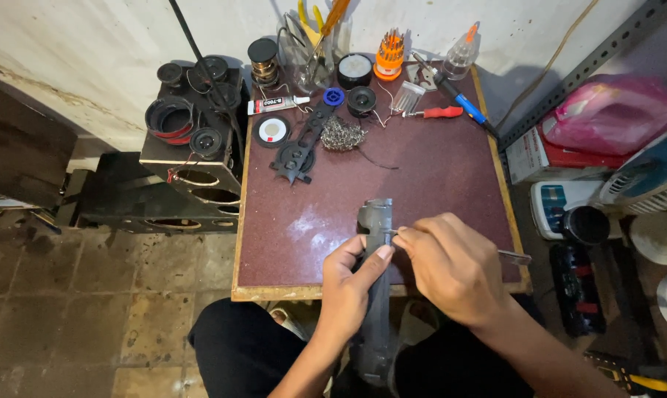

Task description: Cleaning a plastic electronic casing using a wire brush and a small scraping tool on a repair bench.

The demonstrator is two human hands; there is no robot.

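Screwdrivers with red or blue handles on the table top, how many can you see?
2: a red-handled screwdriver at the back right of the table, and a blue-handled screwdriver beside it toward the right edge. Others may stand hidden in the clear jar.

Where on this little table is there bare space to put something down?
The middle of the table is bare, between the steel wool and the left hand and right hand gripping the long grey part. The back edge, around the screwdriver set, is crowded.
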